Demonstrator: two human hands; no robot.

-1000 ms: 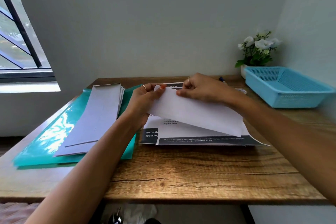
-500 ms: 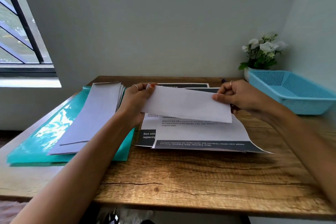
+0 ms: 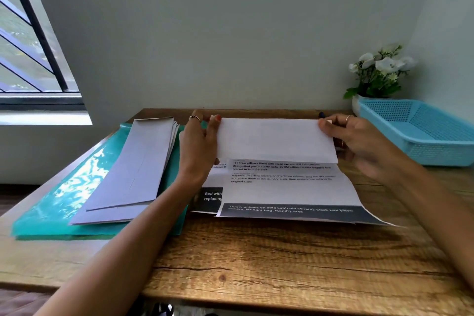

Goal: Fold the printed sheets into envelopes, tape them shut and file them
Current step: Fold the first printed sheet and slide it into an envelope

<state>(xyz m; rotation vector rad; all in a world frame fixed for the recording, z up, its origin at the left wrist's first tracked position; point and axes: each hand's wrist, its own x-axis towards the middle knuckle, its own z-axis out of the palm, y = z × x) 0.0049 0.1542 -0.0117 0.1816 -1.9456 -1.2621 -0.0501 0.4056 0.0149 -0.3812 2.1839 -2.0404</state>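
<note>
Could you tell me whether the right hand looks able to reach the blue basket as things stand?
Probably yes: the right hand is just beside the blue basket, nothing between, but it is pinching the folded sheet.

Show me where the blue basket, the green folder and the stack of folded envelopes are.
blue basket [image 3: 420, 136]: head view, on its near side wall.
green folder [image 3: 51, 208]: head view, on its bare glossy cover.
stack of folded envelopes [image 3: 130, 167]: head view, on the top envelope's face.

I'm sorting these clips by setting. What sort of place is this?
Probably a home or small-office desk set against a wall. A wooden desk carries a stack of folded sheets on a teal folder, with a blue filing basket and potted white flowers in the corner, beside a barred window.
</note>
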